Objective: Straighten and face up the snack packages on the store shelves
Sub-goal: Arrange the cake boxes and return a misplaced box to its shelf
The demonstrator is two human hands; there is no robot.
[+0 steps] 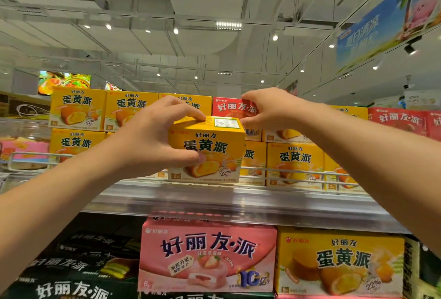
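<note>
Lower shelf, nearest: dark green boxes (pixel 78 272) at left, stacked and angled; one pink strawberry box (pixel 207 258) at centre, front face outward; one large yellow box (pixel 341 263) just beside it at right, front face outward.

Upper shelf edge (pixel 214 201): clear plastic strip along the front, with a wire rail (pixel 286 171) above it.

Held yellow box (pixel 207 153): upright, front face toward the camera, at the front of the upper shelf, centre. White label patch on its top panel.

Left hand (pixel 152 136): grips the held yellow box at its left end. Fingers curled over the top edge, thumb pressed against the front face. Forearm enters from lower left.

Right hand (pixel 269 110): at the top right corner of the held yellow box. Fingers curled and drawn together toward the thumb, tips at the top rear edge; whether they pinch the carton cannot be told. Forearm enters from the right.

Upper shelf, behind: stacked yellow boxes (pixel 78 110) at left in two tiers, faces outward; one red box (pixel 233 107) directly behind the hands; further yellow boxes (pixel 296 165) at right behind the rail; red boxes (pixel 401 122) at far right.

Farthest: hanging blue banner (pixel 386 19) at upper right; ceiling lights (pixel 228 24).
</note>
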